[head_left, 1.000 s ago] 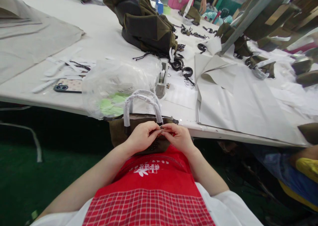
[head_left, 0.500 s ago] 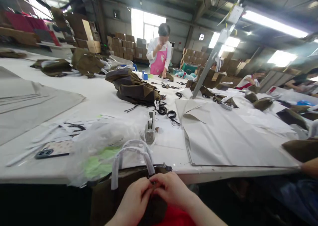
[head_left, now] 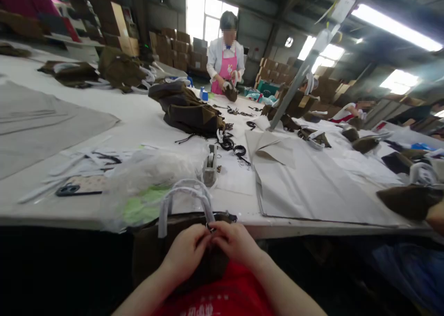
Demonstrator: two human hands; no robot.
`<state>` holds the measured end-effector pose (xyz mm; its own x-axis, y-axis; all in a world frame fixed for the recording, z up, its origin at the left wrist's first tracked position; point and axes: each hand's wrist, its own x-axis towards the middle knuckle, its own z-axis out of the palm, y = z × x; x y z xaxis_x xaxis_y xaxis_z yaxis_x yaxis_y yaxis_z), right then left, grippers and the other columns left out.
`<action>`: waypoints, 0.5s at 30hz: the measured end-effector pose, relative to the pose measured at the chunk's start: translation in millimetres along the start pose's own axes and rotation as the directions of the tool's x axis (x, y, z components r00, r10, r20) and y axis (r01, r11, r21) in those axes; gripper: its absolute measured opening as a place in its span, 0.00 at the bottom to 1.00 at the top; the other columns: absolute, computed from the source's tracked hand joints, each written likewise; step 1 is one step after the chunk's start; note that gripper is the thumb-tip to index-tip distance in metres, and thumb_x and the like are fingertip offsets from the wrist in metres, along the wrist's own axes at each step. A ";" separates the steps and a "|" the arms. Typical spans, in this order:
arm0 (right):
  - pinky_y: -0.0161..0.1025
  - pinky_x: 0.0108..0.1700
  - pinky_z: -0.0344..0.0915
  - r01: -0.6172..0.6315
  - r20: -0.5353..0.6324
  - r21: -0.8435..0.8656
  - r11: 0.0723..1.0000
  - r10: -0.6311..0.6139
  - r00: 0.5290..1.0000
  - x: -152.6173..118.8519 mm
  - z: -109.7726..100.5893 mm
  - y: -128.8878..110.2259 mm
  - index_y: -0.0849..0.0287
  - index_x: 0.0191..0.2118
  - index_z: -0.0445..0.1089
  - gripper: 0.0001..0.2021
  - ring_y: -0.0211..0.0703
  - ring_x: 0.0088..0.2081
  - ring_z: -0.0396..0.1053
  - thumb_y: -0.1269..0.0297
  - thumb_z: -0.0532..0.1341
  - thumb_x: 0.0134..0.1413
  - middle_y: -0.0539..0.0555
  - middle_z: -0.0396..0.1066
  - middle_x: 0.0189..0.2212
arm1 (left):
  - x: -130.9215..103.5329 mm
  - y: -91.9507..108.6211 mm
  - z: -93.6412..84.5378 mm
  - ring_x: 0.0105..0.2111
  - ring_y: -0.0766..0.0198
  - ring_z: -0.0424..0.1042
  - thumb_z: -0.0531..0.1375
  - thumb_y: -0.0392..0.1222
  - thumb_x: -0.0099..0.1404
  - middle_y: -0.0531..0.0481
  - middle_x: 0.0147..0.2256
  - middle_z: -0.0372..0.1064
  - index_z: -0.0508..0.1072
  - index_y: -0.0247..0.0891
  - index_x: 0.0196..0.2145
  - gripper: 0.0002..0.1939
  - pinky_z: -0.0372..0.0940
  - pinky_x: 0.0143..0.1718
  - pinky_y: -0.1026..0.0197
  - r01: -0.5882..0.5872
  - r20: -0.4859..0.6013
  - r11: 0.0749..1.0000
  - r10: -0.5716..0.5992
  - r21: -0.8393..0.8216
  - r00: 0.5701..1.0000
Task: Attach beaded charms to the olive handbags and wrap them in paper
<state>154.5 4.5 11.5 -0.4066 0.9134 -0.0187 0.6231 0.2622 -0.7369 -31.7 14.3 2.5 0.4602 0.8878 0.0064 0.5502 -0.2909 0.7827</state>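
Observation:
A dark brown bag [head_left: 149,249] with two white-wrapped handles [head_left: 187,188] leans at the table's near edge, in front of my body. My left hand [head_left: 189,249] pinches at the bag's upper front, beside the base of the right end of a handle. My right hand [head_left: 236,242] meets it there, thumb and forefinger pressed together. Between the fingertips shows a small dark, shiny piece, too small to name. The fingertips of both hands nearly touch and hide most of it.
Beyond the bag lie a plastic bag with green sheets [head_left: 145,205], a phone [head_left: 81,185], a tape dispenser [head_left: 210,165] and stacked brown bags [head_left: 190,110]. Grey sheets [head_left: 312,182] cover the right. A person in a pink apron [head_left: 227,66] stands across the table [head_left: 138,145].
The view has tilted down, showing more of my red shirt. Both hands stay at the same spot on the bag. The person across has lowered a hand from the face and now holds a brown item.

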 end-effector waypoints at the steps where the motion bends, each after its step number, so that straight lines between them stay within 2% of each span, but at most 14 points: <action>1: 0.37 0.48 0.66 0.003 -0.009 -0.015 1.000 -0.003 1.000 -1.4 -1.3 -1.2 0.54 0.56 0.67 0.20 0.43 0.43 0.76 0.71 0.58 0.57 0.50 0.79 0.39 | 0.6 3.1 -2.8 0.31 0.60 0.69 0.50 0.41 0.68 0.48 0.29 0.71 0.70 0.38 0.27 0.15 0.60 0.34 0.60 -0.005 0.008 1.000 0.005 0.024 1.000; 8: 0.40 0.50 0.67 0.023 0.016 -0.011 1.000 -0.023 1.000 -9.6 -3.6 -1.1 0.54 0.58 0.63 0.22 0.43 0.44 0.76 0.71 0.58 0.58 0.50 0.79 0.40 | 0.9 12.2 -7.6 0.33 0.60 0.69 0.51 0.39 0.69 0.48 0.30 0.70 0.72 0.37 0.30 0.14 0.61 0.36 0.60 -0.114 0.069 0.976 0.102 0.187 0.992; 15: 0.40 0.51 0.68 0.005 0.053 0.064 0.998 -0.009 0.999 -12.3 -4.8 -2.3 0.52 0.61 0.60 0.25 0.42 0.44 0.76 0.73 0.57 0.58 0.49 0.78 0.42 | -3.6 15.6 -9.8 0.34 0.61 0.70 0.53 0.38 0.69 0.49 0.32 0.72 0.73 0.37 0.31 0.12 0.62 0.38 0.61 -0.183 0.063 0.964 0.174 0.194 0.983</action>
<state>161.3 -5.9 16.7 -0.4469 0.8933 -0.0483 0.5769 0.2466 -0.7787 -31.6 10.1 20.8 0.5918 0.7994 0.1037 0.5809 -0.5121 0.6327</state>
